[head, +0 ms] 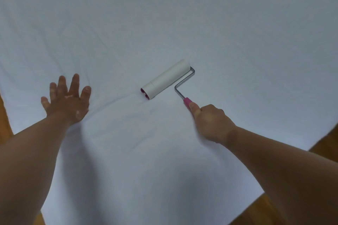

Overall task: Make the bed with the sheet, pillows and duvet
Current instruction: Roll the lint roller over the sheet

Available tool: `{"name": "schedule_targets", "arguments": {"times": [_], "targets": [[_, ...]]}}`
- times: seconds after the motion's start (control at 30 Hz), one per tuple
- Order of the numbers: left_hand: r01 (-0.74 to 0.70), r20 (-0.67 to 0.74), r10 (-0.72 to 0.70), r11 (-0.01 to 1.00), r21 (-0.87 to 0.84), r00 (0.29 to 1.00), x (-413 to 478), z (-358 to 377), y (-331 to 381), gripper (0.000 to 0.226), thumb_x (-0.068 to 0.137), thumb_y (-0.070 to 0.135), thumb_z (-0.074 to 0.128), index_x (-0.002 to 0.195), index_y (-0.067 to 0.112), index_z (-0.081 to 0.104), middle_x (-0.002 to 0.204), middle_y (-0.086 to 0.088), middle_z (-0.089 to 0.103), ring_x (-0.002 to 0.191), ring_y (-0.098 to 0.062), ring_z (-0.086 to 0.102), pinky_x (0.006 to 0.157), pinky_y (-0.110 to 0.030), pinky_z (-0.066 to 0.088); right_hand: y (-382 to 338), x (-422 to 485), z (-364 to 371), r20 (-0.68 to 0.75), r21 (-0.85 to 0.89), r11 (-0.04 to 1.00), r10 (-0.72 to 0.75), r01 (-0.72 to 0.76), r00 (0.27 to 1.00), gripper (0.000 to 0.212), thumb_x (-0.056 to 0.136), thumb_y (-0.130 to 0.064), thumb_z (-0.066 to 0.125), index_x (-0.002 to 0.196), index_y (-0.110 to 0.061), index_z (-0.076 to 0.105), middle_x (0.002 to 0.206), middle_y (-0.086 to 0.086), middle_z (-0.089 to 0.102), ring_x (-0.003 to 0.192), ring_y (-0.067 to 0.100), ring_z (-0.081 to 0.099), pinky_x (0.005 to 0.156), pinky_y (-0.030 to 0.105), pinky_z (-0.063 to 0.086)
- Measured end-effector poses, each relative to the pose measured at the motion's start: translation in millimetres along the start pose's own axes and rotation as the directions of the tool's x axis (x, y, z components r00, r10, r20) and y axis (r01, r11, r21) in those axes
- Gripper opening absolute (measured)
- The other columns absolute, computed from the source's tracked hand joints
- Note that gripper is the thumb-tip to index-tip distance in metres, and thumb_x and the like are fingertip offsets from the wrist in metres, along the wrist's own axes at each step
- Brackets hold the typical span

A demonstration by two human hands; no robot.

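The white sheet lies spread out flat and fills almost everything in front of the person, its near corner pointing back towards them, with strips of brown wooden floor showing past its edges at the left and at the lower right. Both bare arms reach out over it. The left hand rests palm down on the cloth towards the left side, its fingers straight and fanned wide apart, holding nothing. A few soft creases run across the sheet from beside that hand towards the middle, and fainter folds lie farther up on the left. The right hand is curled tightly round the pink handle of a lint roller, the thumb laid along the top of the handle and pointing up its length; only the upper tip of the handle shows beyond the grip. From there a bent metal rod rises and hooks round to the far end of the white roll, which lies on the sheet near the middle, slanted so that its open, dark red end faces down and left towards the creases. The roll sits between the two hands, well apart from the left one. The heel of the right hand appears to rest on the sheet.
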State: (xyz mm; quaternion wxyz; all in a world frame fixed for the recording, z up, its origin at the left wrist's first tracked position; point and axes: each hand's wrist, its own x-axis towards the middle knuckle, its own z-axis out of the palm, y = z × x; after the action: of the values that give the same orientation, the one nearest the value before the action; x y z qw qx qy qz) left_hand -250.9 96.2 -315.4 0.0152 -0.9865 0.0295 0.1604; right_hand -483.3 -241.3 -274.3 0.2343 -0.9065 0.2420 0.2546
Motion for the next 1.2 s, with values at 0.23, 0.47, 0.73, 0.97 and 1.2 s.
{"name": "schedule_targets", "arguments": {"times": [0.23, 0.47, 0.73, 0.97, 1.2], "targets": [[-0.012, 0.031, 0.011, 1.000, 0.027, 0.999, -2, -2, 3, 0.066, 0.096, 0.068, 0.009, 0.154, 0.044, -0.009, 0.167, 0.002, -0.013, 0.153, -0.027, -0.011, 0.117, -0.063, -0.001, 27, -63, 24, -0.043, 0.201, 0.968, 0.160, -0.148, 0.986, 0.045, 0.100, -0.061, 0.021, 0.063, -0.046, 0.041, 0.076, -0.002, 0.054, 0.082, 0.029, 0.057, 0.064, 0.034, 0.037], [-0.108, 0.092, 0.110, 0.994, -0.026, 0.990, -4, -12, -4, 0.071, 0.095, 0.071, 0.010, 0.156, 0.041, -0.006, 0.167, 0.000, -0.013, 0.153, -0.028, -0.013, 0.117, -0.064, -0.005, 42, -144, 53, -0.003, 0.291, 0.863, 0.432, -0.413, 0.902, 0.068, 0.090, -0.075, 0.019, 0.067, -0.020, 0.050, 0.068, 0.005, 0.059, 0.063, 0.021, 0.057, 0.053, 0.029, 0.036], [-0.262, 0.129, 0.267, 0.964, -0.054, 0.955, 24, -5, -29, 0.089, 0.079, 0.088, 0.001, 0.154, 0.043, -0.010, 0.166, -0.003, -0.013, 0.152, -0.035, -0.010, 0.119, -0.061, -0.004, 40, -224, 86, -0.021, 0.324, 0.760, 0.601, -0.563, 0.799, 0.070, 0.091, -0.075, 0.019, 0.061, -0.018, 0.045, 0.055, -0.004, 0.052, 0.051, 0.012, 0.048, 0.053, 0.029, 0.038], [-0.200, 0.120, 0.247, 0.930, -0.309, 0.962, 64, 32, -36, 0.102, 0.064, 0.100, 0.009, 0.151, 0.050, -0.010, 0.168, -0.003, 0.003, 0.151, -0.040, 0.013, 0.123, -0.053, 0.009, 63, -269, 93, 0.014, 0.273, 0.752, 0.620, -0.599, 0.785, 0.070, 0.085, -0.079, 0.016, 0.065, -0.019, 0.046, 0.051, -0.007, 0.047, 0.050, 0.011, 0.046, 0.057, 0.033, 0.042], [-0.252, 0.068, 0.274, 0.939, -0.233, 0.959, 61, 38, -35, 0.097, 0.070, 0.096, 0.010, 0.153, 0.047, -0.002, 0.166, -0.011, 0.006, 0.148, -0.045, 0.014, 0.119, -0.062, 0.016, 70, -297, 69, -0.038, 0.272, 0.807, 0.554, -0.525, 0.832, 0.081, 0.084, -0.082, 0.018, 0.078, -0.015, 0.065, 0.064, 0.004, 0.064, 0.060, 0.020, 0.060, 0.067, 0.046, 0.054]]}}
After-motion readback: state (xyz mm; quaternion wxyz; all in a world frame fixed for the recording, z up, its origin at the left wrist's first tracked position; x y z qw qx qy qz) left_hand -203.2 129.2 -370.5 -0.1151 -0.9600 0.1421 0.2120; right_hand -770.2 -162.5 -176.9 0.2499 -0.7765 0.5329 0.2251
